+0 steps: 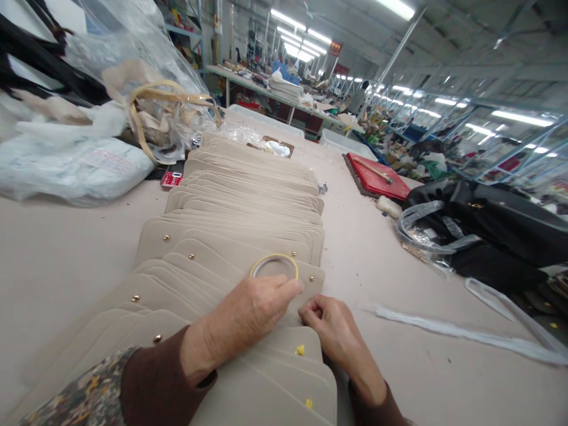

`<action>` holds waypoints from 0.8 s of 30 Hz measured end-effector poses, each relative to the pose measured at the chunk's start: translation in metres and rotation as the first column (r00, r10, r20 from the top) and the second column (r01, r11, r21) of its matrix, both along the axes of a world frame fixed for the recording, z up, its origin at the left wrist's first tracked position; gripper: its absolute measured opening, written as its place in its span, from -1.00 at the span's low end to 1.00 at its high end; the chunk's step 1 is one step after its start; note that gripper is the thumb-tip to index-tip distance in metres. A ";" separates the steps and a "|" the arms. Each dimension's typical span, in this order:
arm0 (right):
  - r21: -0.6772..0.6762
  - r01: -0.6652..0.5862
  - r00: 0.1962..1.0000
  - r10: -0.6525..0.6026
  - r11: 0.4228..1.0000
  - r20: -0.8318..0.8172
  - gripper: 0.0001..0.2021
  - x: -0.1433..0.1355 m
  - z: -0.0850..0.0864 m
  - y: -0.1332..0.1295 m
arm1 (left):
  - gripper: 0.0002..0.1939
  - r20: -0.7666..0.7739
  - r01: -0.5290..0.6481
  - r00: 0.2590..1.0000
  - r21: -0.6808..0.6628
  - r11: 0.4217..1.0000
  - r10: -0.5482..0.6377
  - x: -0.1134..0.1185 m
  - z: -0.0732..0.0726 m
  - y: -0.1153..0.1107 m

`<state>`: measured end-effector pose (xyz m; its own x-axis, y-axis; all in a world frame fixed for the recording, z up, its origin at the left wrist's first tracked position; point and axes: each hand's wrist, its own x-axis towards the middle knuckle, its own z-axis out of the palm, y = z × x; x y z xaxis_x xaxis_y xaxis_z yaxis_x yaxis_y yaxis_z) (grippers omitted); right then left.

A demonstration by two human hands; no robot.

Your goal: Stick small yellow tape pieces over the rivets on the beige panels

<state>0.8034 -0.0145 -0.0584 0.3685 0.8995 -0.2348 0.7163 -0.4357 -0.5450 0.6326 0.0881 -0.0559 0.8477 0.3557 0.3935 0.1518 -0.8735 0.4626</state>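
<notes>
A long overlapping row of beige flat panels with rounded corners runs away from me across the table. Small gold studs show on several of them. My left hand is closed round a roll of yellow tape, holding it over the panels. My right hand is by the right edge of a panel, fingers pinched together; what they hold, if anything, is hidden. On the two nearest panels, bits of yellow tape sit near the right corners.
Plastic-wrapped bundles crowd the left side of the table. To the right are a red board with a hammer, black bags and a white strip. Further off stand another worktable and shelving.
</notes>
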 end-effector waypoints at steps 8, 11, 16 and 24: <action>0.516 0.099 0.968 0.037 0.851 -0.247 -0.83 0.004 -0.004 -0.006 | -0.50 0.044 0.011 0.999 0.014 1.000 -0.011 0.001 -0.003 -0.009; 0.663 -0.084 0.974 0.203 0.743 -0.104 -0.85 0.001 0.002 -0.007 | -0.57 -0.022 -0.013 1.000 -0.024 1.000 0.012 0.002 -0.005 -0.012; 0.678 -0.286 0.949 0.297 0.677 0.103 -0.84 -0.005 0.004 -0.004 | -0.61 -0.033 -0.003 0.999 -0.073 0.997 0.001 0.003 -0.009 -0.013; 0.690 -0.241 0.970 0.139 0.683 0.201 -0.84 -0.012 -0.001 -0.003 | -0.91 -0.051 -0.010 0.999 -0.062 0.998 0.006 0.005 -0.006 -0.012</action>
<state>0.7916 -0.0171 -0.0597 0.1500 0.8336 0.5315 0.8223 0.1933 -0.5352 0.6375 0.0761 -0.0624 0.8631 0.3851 0.3267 0.1834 -0.8418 0.5077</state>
